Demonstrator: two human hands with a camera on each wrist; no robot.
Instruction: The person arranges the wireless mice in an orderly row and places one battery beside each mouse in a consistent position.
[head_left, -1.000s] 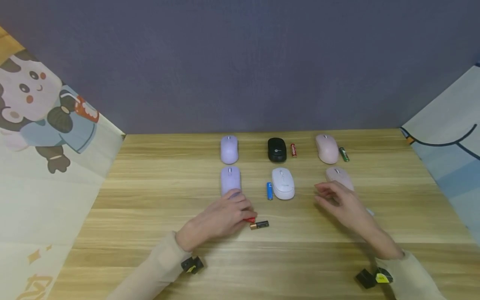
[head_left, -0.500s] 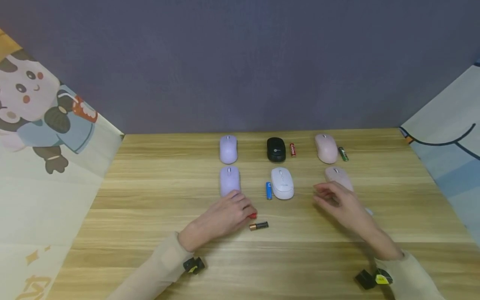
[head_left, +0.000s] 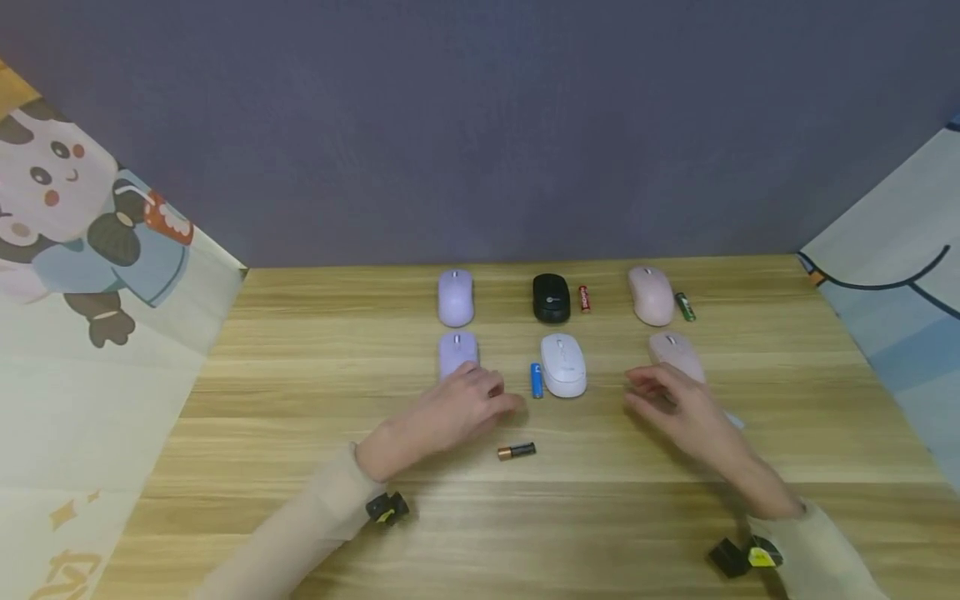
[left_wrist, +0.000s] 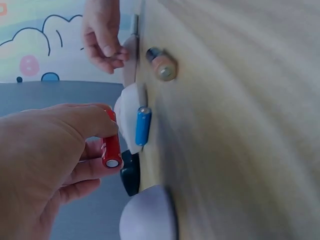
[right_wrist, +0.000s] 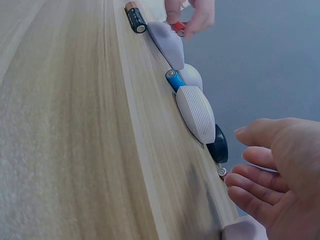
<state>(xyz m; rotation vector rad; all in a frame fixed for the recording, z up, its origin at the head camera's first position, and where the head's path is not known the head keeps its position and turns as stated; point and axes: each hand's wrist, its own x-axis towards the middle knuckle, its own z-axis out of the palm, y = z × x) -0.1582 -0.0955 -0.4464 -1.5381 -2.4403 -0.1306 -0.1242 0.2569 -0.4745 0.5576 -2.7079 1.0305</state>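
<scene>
In left fingers (left_wrist: 90, 170): one red battery (left_wrist: 111, 146) (six mice (head_left: 562, 363) on table (head_left: 630, 508)).

The left grip (head_left: 452, 410) pinches; the right grip (head_left: 688, 414) hangs loosely curled.

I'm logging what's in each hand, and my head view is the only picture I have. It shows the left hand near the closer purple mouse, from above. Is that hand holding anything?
Observer: Yes. The left wrist view shows the left hand pinching a red battery.
Operator: Is it resting on the table?
Observer: No, the left wrist view shows it held up clear of the surface.
Operator: And the right hand, is anything tucked inside it?
Observer: Nothing; the right wrist view shows its inner side bare.
</scene>
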